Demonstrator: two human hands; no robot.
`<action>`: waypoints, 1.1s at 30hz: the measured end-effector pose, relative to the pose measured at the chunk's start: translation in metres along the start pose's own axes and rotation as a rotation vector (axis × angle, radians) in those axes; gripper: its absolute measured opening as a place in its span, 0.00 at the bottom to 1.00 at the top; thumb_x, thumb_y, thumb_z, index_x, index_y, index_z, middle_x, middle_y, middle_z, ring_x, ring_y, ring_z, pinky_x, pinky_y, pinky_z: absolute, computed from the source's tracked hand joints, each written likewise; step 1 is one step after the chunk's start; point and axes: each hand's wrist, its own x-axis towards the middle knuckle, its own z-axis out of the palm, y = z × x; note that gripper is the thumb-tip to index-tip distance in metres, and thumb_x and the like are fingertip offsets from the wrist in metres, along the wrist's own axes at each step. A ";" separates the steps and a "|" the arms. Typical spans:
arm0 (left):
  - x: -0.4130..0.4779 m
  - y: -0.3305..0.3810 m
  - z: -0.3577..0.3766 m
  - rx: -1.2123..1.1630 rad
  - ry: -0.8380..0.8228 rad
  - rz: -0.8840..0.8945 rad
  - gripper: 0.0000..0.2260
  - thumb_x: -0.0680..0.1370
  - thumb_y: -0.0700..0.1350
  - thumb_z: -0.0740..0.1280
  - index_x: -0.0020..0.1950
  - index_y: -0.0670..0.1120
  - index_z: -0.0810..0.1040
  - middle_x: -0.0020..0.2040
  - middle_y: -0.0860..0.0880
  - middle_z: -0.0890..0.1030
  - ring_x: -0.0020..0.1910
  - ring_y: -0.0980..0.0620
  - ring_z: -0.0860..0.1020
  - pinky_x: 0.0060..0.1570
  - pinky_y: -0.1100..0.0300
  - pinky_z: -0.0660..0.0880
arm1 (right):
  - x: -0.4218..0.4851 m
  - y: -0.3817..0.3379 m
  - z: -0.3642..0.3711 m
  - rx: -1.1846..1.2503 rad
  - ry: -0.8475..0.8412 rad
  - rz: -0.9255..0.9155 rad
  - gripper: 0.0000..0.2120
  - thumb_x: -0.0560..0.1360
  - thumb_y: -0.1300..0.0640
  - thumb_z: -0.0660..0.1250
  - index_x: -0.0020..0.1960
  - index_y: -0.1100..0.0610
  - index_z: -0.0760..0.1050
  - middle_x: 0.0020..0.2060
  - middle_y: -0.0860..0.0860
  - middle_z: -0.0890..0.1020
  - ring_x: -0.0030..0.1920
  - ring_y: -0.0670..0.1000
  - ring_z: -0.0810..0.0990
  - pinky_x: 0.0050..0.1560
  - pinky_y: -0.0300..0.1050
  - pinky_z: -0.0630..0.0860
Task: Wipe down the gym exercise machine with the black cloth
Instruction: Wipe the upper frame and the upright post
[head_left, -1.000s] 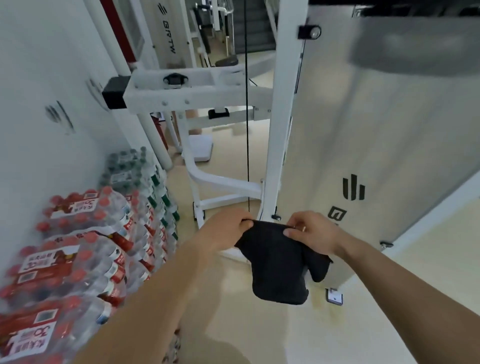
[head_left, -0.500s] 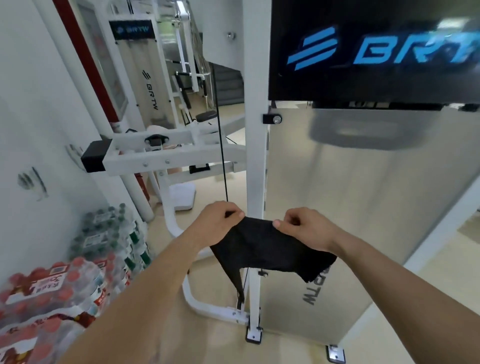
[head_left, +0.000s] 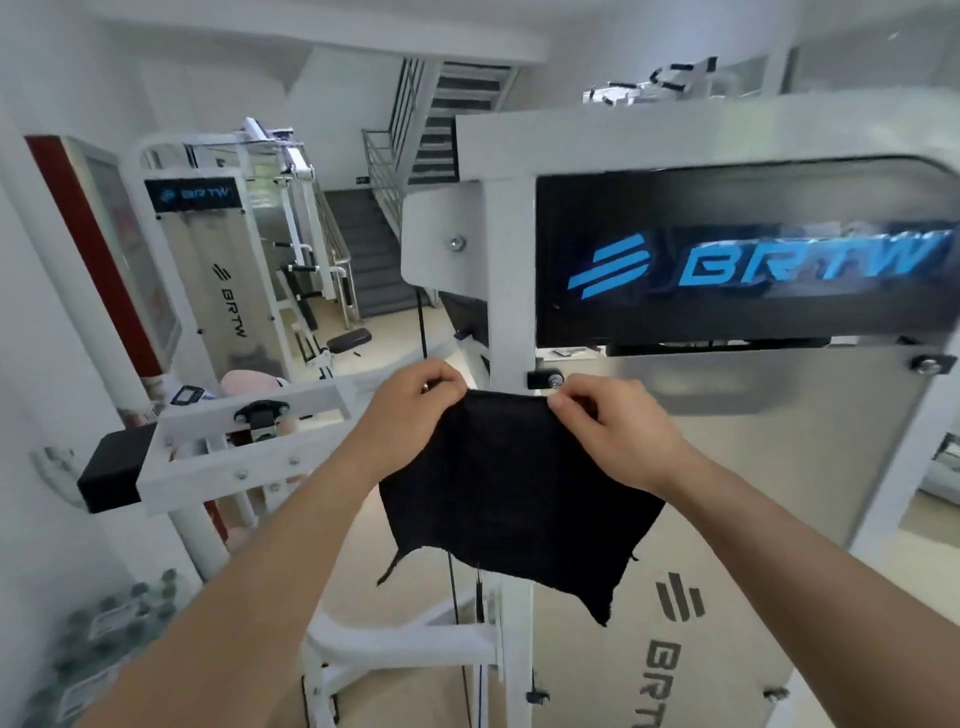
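Left hand (head_left: 415, 410): fingers pinch the black cloth (head_left: 514, 493) at its top left corner.
Right hand (head_left: 613, 431): fingers pinch its top right corner.
Cloth: hangs spread below the fingers, in front of the machine upright (head_left: 511, 291).
Doing it well: keep it taut, then press it flat against the upright.

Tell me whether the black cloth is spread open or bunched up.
Spread open: the black cloth hangs as a flat sheet, top corners pinched by the left hand and right hand.
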 end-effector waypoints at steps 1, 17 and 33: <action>0.010 0.012 -0.007 -0.011 0.038 0.051 0.08 0.82 0.45 0.64 0.44 0.51 0.79 0.43 0.55 0.79 0.44 0.61 0.76 0.44 0.66 0.66 | 0.008 -0.008 -0.012 -0.034 0.055 -0.030 0.11 0.82 0.46 0.59 0.44 0.46 0.76 0.37 0.41 0.80 0.41 0.44 0.78 0.42 0.47 0.75; 0.158 0.171 -0.082 0.404 0.634 0.479 0.10 0.84 0.52 0.60 0.58 0.50 0.78 0.53 0.53 0.82 0.51 0.52 0.78 0.53 0.52 0.73 | 0.166 -0.074 -0.172 -0.486 0.599 -0.250 0.15 0.82 0.43 0.59 0.54 0.52 0.78 0.48 0.49 0.83 0.49 0.55 0.80 0.42 0.46 0.66; 0.185 0.170 -0.074 0.308 0.415 0.484 0.08 0.83 0.49 0.62 0.53 0.51 0.80 0.40 0.55 0.83 0.41 0.59 0.82 0.50 0.58 0.78 | 0.213 -0.067 -0.159 -0.625 0.649 -0.301 0.14 0.83 0.45 0.58 0.51 0.54 0.77 0.38 0.53 0.81 0.40 0.60 0.79 0.39 0.51 0.74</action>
